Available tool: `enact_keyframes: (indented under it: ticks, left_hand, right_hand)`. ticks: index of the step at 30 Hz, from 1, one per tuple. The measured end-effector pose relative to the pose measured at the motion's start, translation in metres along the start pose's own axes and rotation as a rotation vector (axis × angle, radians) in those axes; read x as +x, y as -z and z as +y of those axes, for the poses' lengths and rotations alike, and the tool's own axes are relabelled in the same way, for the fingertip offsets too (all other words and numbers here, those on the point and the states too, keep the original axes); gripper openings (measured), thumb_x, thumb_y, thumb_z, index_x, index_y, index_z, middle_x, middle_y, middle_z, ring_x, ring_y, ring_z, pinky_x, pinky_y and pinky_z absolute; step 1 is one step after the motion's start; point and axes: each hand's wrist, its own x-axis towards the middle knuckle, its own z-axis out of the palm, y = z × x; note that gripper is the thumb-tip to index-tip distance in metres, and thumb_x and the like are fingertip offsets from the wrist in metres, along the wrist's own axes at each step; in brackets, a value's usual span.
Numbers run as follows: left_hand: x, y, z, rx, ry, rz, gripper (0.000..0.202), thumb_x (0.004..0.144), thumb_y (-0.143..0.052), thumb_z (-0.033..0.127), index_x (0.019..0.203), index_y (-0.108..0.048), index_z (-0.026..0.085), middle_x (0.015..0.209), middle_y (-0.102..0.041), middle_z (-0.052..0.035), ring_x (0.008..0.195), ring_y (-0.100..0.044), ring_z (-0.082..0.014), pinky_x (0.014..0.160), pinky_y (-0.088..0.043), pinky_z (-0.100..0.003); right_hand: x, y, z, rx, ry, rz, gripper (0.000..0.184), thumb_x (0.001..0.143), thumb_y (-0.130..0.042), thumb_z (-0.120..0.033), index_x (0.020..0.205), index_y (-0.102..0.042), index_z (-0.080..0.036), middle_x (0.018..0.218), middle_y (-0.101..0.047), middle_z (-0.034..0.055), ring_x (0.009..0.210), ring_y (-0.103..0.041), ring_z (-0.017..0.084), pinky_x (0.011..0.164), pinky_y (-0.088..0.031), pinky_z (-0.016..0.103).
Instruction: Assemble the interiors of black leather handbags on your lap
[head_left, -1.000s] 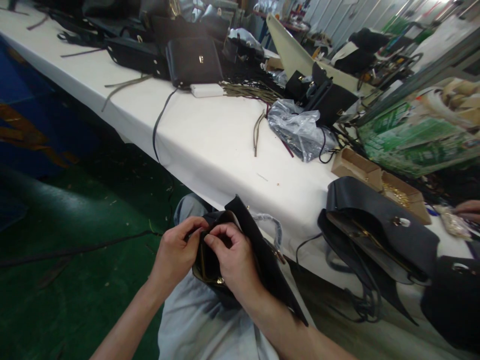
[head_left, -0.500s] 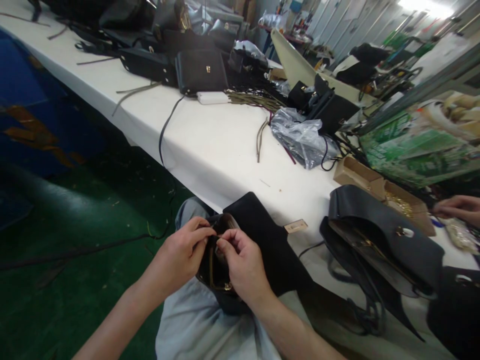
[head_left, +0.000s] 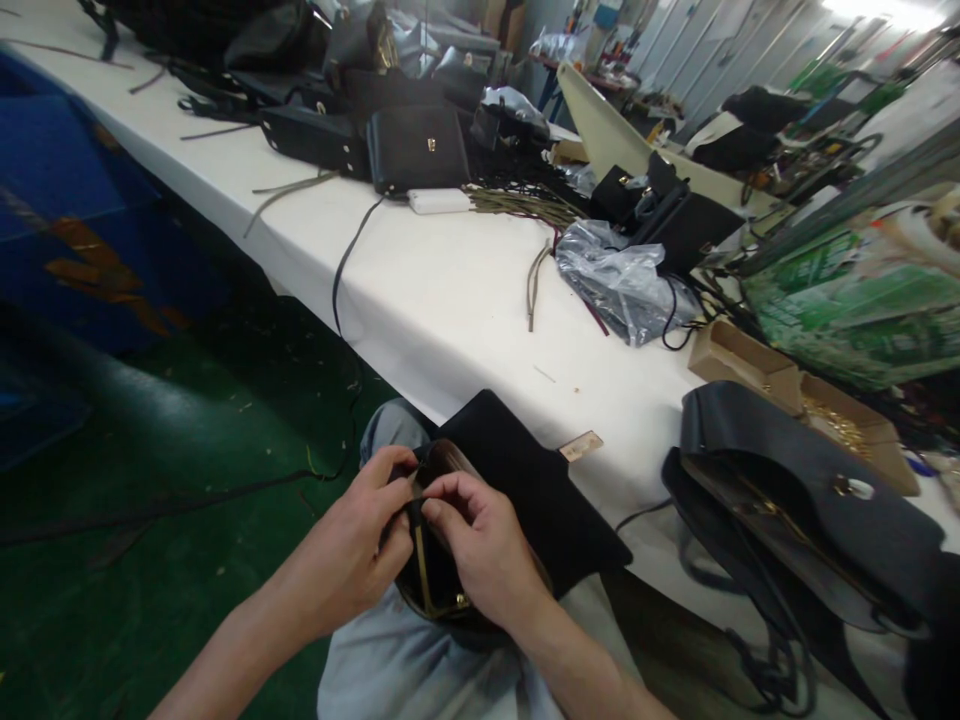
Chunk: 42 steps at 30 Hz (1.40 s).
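A small black bag point(head_left: 525, 480) rests on my lap against the edge of the white table point(head_left: 450, 290), its flap thrown open toward the table. My left hand point(head_left: 352, 545) and my right hand point(head_left: 480, 545) meet at the bag's open mouth, fingers pinched on its rim close to a strap end. A gold edge shows inside the opening below my fingers. What exactly the fingertips pinch is hidden.
Another black bag point(head_left: 795, 500) with a gold clasp lies to the right. A crumpled plastic bag point(head_left: 622, 285), loose straps point(head_left: 536, 275), a cardboard box point(head_left: 750, 365) of gold fittings, a small tag point(head_left: 579, 446) and several black bags point(head_left: 416, 145) at the far end sit on the table. Green floor lies left.
The bag's flap has dropped from upright to lying open on the table edge. My hands stay pinched at the bag's mouth. Another person's hand at the right edge has left the view.
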Motion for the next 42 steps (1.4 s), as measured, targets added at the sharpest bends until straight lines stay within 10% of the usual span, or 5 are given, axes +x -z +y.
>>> enact_keyframes:
  ticks: [18,23,35,38,42]
  left_hand:
    - [0.037,-0.009,-0.023,-0.205,0.006,0.071,0.039,0.089,-0.050,0.006,0.100,-0.083,0.024,0.125,-0.077,-0.0095,0.114,-0.076,-0.0229,0.097,-0.061,-0.031]
    - [0.041,-0.010,-0.012,-0.263,-0.006,0.083,0.029,0.089,-0.046,0.006,0.090,-0.070,0.022,0.118,-0.073,-0.0083,0.112,-0.072,-0.0217,0.095,-0.057,-0.030]
    - [0.035,-0.020,-0.025,-0.236,0.162,0.123,0.072,0.077,-0.050,0.005,0.146,-0.063,0.021,0.127,-0.071,-0.0093,0.109,-0.073,-0.0225,0.098,-0.060,-0.036]
    - [0.034,-0.009,-0.014,-0.177,0.125,0.028,0.055,0.090,-0.052,0.011,0.139,-0.076,0.021,0.133,-0.074,-0.0118,0.128,-0.070,-0.0273,0.114,-0.055,-0.041]
    - [0.032,0.003,-0.003,-0.195,0.215,-0.028,0.044,0.103,-0.052,0.025,0.137,-0.081,0.026,0.112,-0.080,-0.0079,0.109,-0.076,-0.0256,0.101,-0.060,-0.037]
  right_hand:
    - [0.028,0.013,0.012,0.049,0.064,0.149,0.020,0.094,-0.074,-0.043,0.094,-0.073,-0.023,0.083,-0.067,-0.0003,0.076,-0.058,0.019,0.069,-0.046,0.030]
    - [0.022,0.014,0.007,-0.023,0.199,0.207,0.009,0.095,-0.072,-0.028,0.088,-0.075,-0.023,0.123,-0.074,0.0068,0.117,-0.065,0.026,0.103,-0.048,0.034]
    - [0.040,0.015,0.008,0.170,0.057,0.052,0.028,0.085,-0.083,-0.044,0.091,-0.070,-0.020,0.080,-0.066,-0.0008,0.069,-0.054,0.015,0.065,-0.044,0.027]
    - [0.039,0.012,0.009,0.164,0.048,0.009,0.029,0.084,-0.083,-0.045,0.091,-0.070,-0.020,0.077,-0.063,-0.0021,0.067,-0.053,0.015,0.062,-0.043,0.026]
    - [0.032,0.011,0.005,0.125,0.046,-0.023,0.020,0.089,-0.080,-0.039,0.091,-0.071,-0.021,0.075,-0.060,-0.0033,0.067,-0.049,0.014,0.061,-0.039,0.025]
